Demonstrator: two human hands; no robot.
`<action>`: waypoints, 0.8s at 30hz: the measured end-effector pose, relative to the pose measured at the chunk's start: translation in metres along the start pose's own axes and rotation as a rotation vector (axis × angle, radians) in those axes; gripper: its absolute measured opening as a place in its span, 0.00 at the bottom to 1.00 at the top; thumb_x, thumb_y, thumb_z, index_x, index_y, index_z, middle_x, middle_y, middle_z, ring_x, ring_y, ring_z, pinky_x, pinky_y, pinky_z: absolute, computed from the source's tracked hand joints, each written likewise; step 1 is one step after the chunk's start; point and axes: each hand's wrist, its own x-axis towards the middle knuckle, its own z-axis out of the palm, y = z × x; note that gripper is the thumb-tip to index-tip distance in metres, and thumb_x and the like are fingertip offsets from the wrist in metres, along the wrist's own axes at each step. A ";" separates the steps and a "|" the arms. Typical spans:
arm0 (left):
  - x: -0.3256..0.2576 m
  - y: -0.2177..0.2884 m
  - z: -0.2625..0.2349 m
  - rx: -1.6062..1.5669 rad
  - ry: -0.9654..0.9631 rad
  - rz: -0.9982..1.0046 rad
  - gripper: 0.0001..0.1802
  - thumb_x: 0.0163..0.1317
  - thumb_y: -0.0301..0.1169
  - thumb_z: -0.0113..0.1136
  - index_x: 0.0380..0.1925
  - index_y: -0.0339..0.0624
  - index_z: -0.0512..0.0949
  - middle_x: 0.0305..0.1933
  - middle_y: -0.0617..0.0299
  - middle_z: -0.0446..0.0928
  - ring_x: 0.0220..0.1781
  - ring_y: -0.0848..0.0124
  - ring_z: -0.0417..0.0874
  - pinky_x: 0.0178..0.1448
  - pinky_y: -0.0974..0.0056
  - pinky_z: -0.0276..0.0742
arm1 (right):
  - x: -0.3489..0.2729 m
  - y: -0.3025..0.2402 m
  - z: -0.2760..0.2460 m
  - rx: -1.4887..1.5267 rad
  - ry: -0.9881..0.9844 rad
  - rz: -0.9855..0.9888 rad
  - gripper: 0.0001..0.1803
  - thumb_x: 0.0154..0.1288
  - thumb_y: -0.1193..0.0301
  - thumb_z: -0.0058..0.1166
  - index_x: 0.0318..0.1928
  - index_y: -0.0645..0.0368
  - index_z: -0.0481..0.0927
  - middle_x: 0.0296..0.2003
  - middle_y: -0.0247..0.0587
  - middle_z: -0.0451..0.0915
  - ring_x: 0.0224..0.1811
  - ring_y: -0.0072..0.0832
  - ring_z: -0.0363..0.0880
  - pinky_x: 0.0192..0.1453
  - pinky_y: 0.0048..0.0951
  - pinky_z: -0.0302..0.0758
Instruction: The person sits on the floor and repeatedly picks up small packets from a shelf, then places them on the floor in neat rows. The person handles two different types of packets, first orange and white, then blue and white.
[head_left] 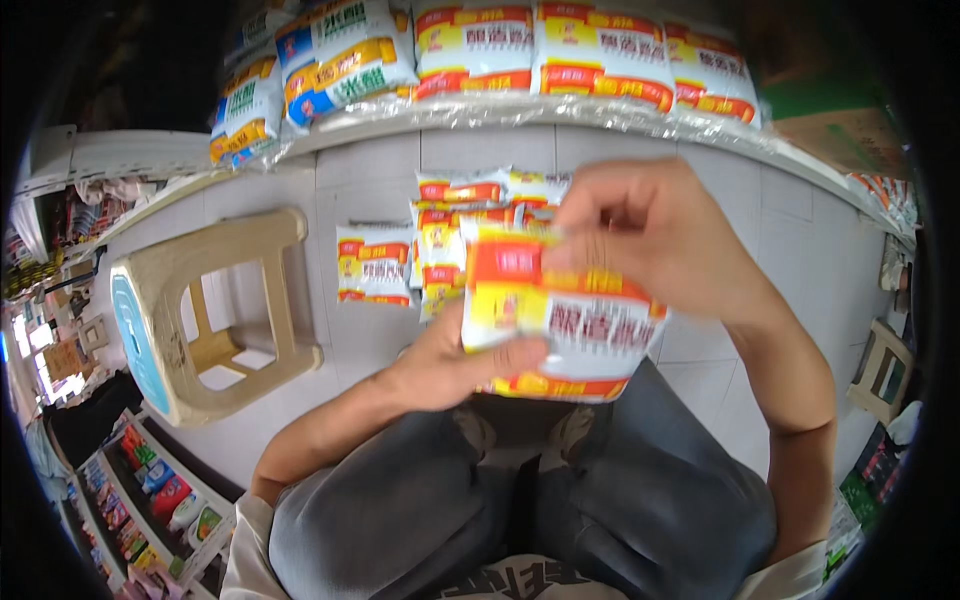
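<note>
A white, red and yellow plastic pouch (560, 335) is held up above my lap, its printed face toward me. My left hand (450, 360) is closed on its lower left side, with the thumb lying across the front. At the upper right of the pouch is my right hand (640, 220), slightly blurred, its fingers curled and pressed to the top edge. Beyond the held pouch, several matching pouches (440, 245) lie stacked on the tiled floor. One more pouch (373, 265) lies flat just left of that stack.
A cream plastic stool (215, 300) with a blue seat lies on its side at left. Along the far side, a low white shelf (480, 112) carries several upright pouches (605, 55). Packed goods line a shelf (160, 490) at lower left. Another small stool (882, 370) stands far right.
</note>
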 end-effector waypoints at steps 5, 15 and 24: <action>-0.003 -0.014 0.001 -0.396 0.186 -0.070 0.27 0.72 0.39 0.56 0.65 0.39 0.65 0.62 0.58 0.74 0.60 0.69 0.76 0.64 0.60 0.74 | 0.006 0.042 0.008 0.565 0.377 0.212 0.29 0.74 0.44 0.42 0.50 0.58 0.81 0.40 0.38 0.83 0.46 0.26 0.81 0.52 0.28 0.76; 0.011 -0.003 -0.001 -0.303 0.233 -0.081 0.40 0.72 0.62 0.29 0.71 0.41 0.52 0.70 0.53 0.63 0.70 0.62 0.69 0.70 0.54 0.70 | -0.012 0.060 0.060 1.158 0.291 0.376 0.32 0.74 0.49 0.45 0.67 0.58 0.64 0.61 0.42 0.74 0.62 0.34 0.75 0.64 0.41 0.74; 0.009 0.001 -0.003 -0.315 0.233 -0.098 0.48 0.66 0.69 0.20 0.73 0.43 0.49 0.73 0.52 0.60 0.73 0.59 0.66 0.73 0.51 0.65 | -0.009 0.071 0.061 1.289 0.304 0.372 0.29 0.71 0.52 0.53 0.64 0.57 0.69 0.57 0.43 0.78 0.58 0.32 0.79 0.60 0.41 0.78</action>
